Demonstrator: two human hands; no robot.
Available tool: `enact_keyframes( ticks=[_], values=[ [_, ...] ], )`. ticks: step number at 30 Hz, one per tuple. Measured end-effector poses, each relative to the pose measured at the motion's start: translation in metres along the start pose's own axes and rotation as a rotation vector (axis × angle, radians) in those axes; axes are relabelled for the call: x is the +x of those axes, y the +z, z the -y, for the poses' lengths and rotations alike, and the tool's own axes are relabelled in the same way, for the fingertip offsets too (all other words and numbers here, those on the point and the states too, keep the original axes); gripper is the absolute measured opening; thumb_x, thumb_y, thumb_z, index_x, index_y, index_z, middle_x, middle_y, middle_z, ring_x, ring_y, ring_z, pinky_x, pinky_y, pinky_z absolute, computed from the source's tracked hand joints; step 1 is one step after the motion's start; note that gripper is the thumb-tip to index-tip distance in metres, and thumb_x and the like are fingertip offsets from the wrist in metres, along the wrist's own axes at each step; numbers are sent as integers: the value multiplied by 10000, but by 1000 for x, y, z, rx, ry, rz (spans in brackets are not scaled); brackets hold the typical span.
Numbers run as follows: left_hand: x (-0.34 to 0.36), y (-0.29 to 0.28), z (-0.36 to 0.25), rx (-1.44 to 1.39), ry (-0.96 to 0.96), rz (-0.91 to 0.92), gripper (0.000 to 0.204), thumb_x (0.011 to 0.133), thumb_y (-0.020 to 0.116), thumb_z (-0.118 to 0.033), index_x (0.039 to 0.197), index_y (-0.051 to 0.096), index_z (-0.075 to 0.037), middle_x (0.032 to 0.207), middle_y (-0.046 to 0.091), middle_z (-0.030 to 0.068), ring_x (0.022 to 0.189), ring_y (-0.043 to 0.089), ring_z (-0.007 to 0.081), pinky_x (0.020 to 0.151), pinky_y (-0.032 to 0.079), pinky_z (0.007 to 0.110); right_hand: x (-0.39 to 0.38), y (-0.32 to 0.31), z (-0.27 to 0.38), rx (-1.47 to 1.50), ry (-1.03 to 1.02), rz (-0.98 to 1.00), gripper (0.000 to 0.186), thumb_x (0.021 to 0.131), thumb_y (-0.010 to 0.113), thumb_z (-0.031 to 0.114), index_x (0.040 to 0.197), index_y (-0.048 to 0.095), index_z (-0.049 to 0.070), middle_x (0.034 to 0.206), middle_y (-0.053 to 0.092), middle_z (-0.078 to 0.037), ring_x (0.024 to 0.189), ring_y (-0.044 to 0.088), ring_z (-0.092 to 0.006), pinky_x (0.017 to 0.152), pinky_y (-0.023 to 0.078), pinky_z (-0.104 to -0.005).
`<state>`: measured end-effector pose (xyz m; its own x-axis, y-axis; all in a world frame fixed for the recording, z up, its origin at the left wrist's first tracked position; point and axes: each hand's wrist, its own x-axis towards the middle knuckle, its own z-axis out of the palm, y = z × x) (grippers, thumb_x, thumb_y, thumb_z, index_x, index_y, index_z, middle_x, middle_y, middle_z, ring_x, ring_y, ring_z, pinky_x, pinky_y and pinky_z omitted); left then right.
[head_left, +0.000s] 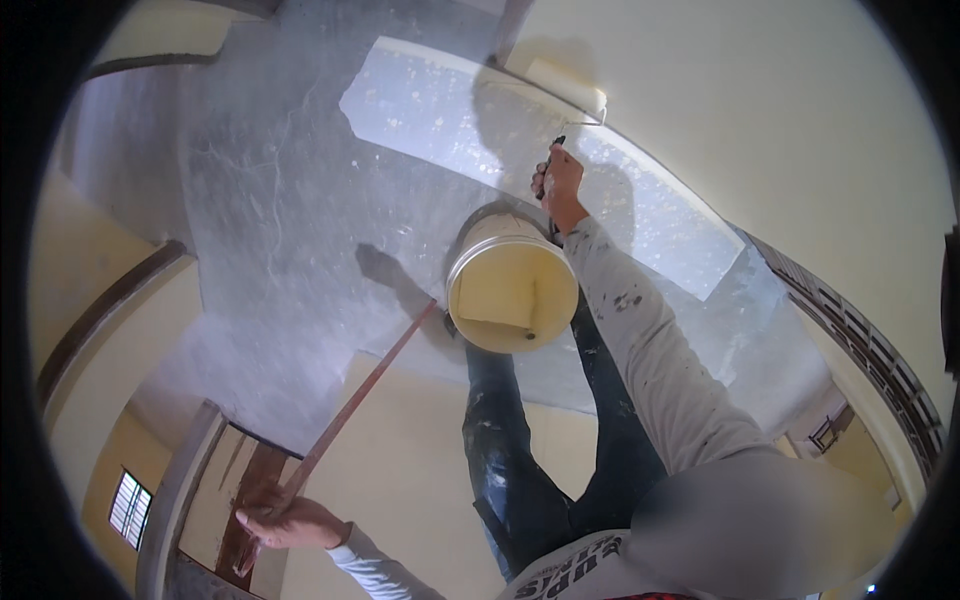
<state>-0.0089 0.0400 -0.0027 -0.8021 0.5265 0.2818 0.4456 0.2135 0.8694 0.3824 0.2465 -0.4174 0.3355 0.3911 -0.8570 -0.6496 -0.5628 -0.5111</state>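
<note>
My right hand (pixel 562 185) grips the dark handle of a paint roller (pixel 573 80), whose cream sleeve lies at the lower edge of the cream wall, over a speckled white sheet (pixel 430 100) along the wall's foot. My left hand (pixel 290 520), at the lower left, is closed round a long reddish pole (pixel 370 380), which slants up toward a white bucket (pixel 468 255). The bucket, nearly below my right hand, holds pale yellow paint and something flat at its inside. Both my legs show below it.
The cream wall (pixel 760 110) fills the upper right. The grey, smudged floor (pixel 270 200) spreads to the left, with low curved cream walls with dark edging (pixel 110 320) beside it. A barred window (pixel 130 508) is at the lower left; a dark grille (pixel 850 350) runs along the right.
</note>
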Motion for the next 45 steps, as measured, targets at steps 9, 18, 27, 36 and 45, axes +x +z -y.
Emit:
enact_keyframes(
  ticks=[9, 18, 27, 36, 45],
  values=[
    [-5, -4, 23, 194, 24, -264, 419, 1100, 466, -300, 730, 448, -104, 672, 397, 14, 718, 478, 182, 834, 471, 355, 167, 16, -33, 51, 204, -3, 227, 1049, 575, 267, 884, 502, 128, 641, 502, -68, 495, 486, -206, 457, 398, -359],
    [0, -28, 24, 205, -22, -342, 436, 1093, 484, -333, 720, 442, -112, 670, 441, 29, 705, 485, 176, 765, 449, 356, 45, 11, -17, 80, 13, 61, 204, 1024, 616, 316, 1012, 567, 118, 654, 530, -55, 469, 499, -189, 425, 407, -347],
    [5, -57, 14, 109, -144, -206, 518, 1089, 487, -412, 694, 390, -91, 655, 386, 25, 648, 411, 180, 736, 471, 380, -206, 23, 61, 54, -333, 137, 288, 1106, 500, 349, 1025, 582, 84, 613, 429, 19, 402, 419, -105, 359, 360, -301],
    [4, -79, 12, 18, -186, -121, 513, 1098, 483, -403, 725, 413, -57, 655, 443, 62, 626, 481, 197, 635, 420, 362, -338, 38, 141, 88, -619, 220, 344, 1108, 516, 362, 1314, 599, 98, 672, 440, 29, 434, 405, -69, 373, 337, -265],
    [6, -91, 27, -41, -241, -78, 478, 1094, 499, -371, 746, 449, -47, 642, 484, 66, 603, 488, 173, 581, 405, 327, -431, 68, 235, 60, -989, 163, 343, 1121, 466, 277, 1315, 590, 21, 650, 398, 59, 513, 368, -27, 434, 362, -221]
  ],
)
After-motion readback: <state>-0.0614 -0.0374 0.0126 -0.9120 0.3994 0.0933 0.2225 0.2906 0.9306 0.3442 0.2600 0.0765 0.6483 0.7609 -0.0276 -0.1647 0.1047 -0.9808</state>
